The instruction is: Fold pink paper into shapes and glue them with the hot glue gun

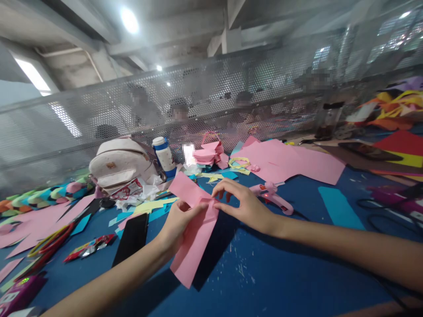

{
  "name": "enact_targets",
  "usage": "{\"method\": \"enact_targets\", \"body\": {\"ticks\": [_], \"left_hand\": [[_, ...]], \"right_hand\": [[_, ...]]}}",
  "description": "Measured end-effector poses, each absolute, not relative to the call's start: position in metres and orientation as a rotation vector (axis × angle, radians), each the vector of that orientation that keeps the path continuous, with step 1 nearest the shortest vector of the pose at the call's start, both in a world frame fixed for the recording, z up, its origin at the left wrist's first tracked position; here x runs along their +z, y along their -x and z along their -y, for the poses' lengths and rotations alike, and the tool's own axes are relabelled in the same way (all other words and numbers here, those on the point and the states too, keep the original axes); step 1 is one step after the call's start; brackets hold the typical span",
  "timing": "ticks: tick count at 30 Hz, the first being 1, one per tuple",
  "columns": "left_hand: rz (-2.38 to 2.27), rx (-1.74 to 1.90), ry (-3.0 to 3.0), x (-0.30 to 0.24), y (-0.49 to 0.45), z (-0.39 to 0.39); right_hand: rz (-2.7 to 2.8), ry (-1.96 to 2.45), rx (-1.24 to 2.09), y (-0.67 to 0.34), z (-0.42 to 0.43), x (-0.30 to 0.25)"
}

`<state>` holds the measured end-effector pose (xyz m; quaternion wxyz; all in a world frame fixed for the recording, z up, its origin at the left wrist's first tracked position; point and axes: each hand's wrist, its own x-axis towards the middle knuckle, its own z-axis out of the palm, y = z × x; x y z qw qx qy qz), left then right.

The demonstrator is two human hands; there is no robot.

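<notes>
A folded strip of pink paper (194,255) is held up over the blue table, one part slanting to the upper left and a longer part hanging down toward me. My left hand (181,224) grips it at the middle, thumb pressed on the front and the other fingers behind, out of sight. At the strip's right edge my right hand (241,204) pinches the paper between thumb and fingertips. Just beyond my right hand lies a pink glue gun (274,198) with a small red light. A black phone (132,237) rests left of my left forearm.
A white backpack (122,163) and a blue-and-white bottle (164,156) stand by the perforated metal screen (205,97). Large pink sheets (287,163) lie at the back. On the left are scissors (53,242) and a red wrapper (89,247); a blue paper piece (340,209) is right.
</notes>
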<state>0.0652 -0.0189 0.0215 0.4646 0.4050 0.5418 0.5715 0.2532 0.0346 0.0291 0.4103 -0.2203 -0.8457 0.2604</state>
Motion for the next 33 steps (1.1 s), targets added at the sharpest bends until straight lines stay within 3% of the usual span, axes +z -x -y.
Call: {"method": "enact_targets", "body": {"ticks": [6,17,33], "left_hand": [[-1.393,1.436,-1.272,0.031,-0.074,0.018],[-1.071,1.546,-1.038,0.015,-0.079,0.018],[-1.331,1.53,-0.785,0.029,-0.088,0.031]], "right_hand": [[2.09,0.51,0.61,-0.25,-0.044,0.036],[1.868,0.602,0.829,-0.247,-0.048,0.022],[1.747,0.522,0.901,-0.24,-0.032,0.022]]}}
